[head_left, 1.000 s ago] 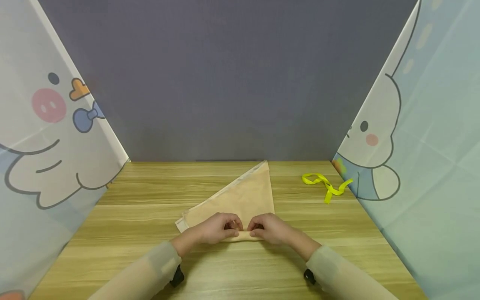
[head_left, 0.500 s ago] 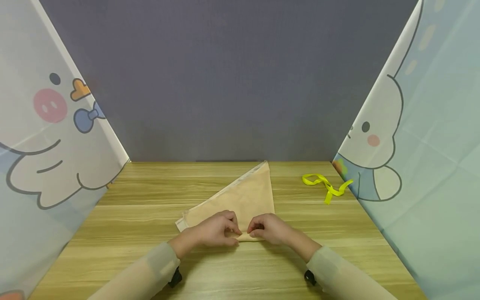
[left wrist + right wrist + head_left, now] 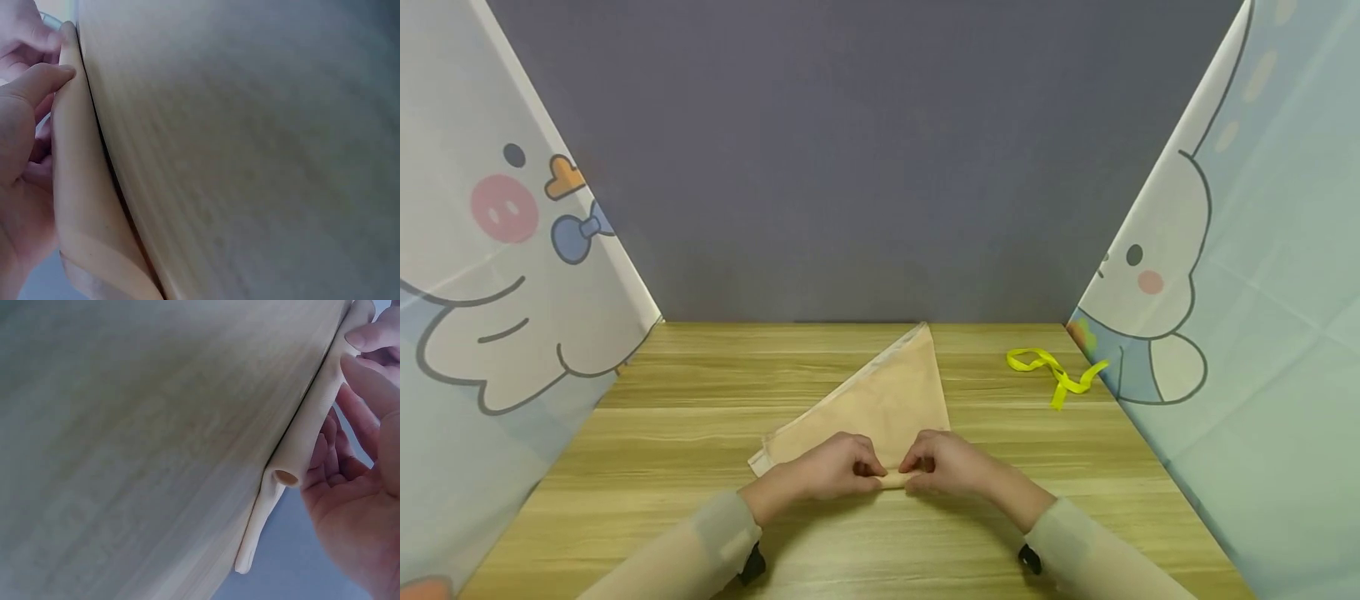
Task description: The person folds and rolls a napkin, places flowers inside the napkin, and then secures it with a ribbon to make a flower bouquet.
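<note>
A beige cloth (image 3: 872,400), folded to a rough triangle, lies on the table with its near edge rolled into a narrow tube. My left hand (image 3: 831,468) pinches this rolled edge (image 3: 892,481) left of its middle, thumb on the near side. Just to the right, my right hand (image 3: 953,468) pinches the same roll, a small gap between the two hands. The left wrist view shows the left thumb (image 3: 47,80) lying on the roll (image 3: 84,169). In the right wrist view the hollow end of the roll (image 3: 287,477) shows beside the right hand (image 3: 356,512).
A yellow ribbon (image 3: 1066,385) lies loosely looped at the table's back right. The wood-grain table (image 3: 685,400) ends at a dark grey panel (image 3: 865,167) behind. Cartoon-printed cloth walls stand at the left (image 3: 452,333) and right (image 3: 1285,375).
The left hand loosened its fingers, then pinched the roll again. Both hands and the rolled edge have come slightly nearer to me, and the cloth's far tip has shifted a little left.
</note>
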`<action>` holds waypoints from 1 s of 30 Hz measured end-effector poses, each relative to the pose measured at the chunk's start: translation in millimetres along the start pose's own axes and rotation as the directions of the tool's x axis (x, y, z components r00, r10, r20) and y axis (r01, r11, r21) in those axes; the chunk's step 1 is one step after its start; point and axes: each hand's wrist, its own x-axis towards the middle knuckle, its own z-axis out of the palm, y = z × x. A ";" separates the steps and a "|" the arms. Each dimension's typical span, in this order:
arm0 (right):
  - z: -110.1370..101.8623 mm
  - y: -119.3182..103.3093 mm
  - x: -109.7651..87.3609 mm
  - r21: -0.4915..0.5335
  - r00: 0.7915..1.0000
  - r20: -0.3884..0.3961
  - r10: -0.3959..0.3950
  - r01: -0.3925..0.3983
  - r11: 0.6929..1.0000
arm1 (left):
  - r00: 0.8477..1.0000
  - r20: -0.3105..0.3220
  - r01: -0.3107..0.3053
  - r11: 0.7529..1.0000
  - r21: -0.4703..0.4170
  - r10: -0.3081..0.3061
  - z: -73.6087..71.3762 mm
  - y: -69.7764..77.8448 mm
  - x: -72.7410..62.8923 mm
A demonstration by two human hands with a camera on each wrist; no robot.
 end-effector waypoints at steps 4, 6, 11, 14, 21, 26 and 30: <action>-0.1 4.4 -1.1 0.040 1.000 0.015 0.012 -0.012 0.999 | 1.000 -0.010 0.001 1.000 -0.011 -0.001 -1.2 -1.6 0.9; 0.8 6.5 -0.5 0.029 1.000 0.007 0.002 -0.003 1.000 | 1.000 -0.011 -0.001 1.000 -0.009 0.001 -2.5 -3.4 1.4; 2.1 7.1 2.8 -0.027 1.000 -0.016 -0.014 0.014 1.000 | 1.000 -0.004 0.028 1.000 0.002 -0.028 -5.9 -6.9 2.9; 2.3 7.2 5.9 -0.058 1.000 -0.025 -0.014 0.012 0.998 | 0.998 -0.007 0.056 0.998 0.004 -0.056 -7.3 -8.6 4.0; 2.8 7.5 10.5 -0.069 0.999 -0.022 0.046 -0.047 0.997 | 0.992 -0.014 0.127 0.992 -0.017 -0.127 -8.2 -10.0 6.3; 3.3 8.2 12.3 -0.032 0.998 -0.031 0.054 -0.055 0.998 | 0.984 -0.035 0.170 0.983 -0.069 -0.173 -8.6 -5.8 8.5; 4.2 9.0 13.1 0.007 0.999 -0.036 0.027 -0.027 1.000 | 0.981 -0.058 0.180 0.979 -0.091 -0.186 -8.7 -2.7 8.6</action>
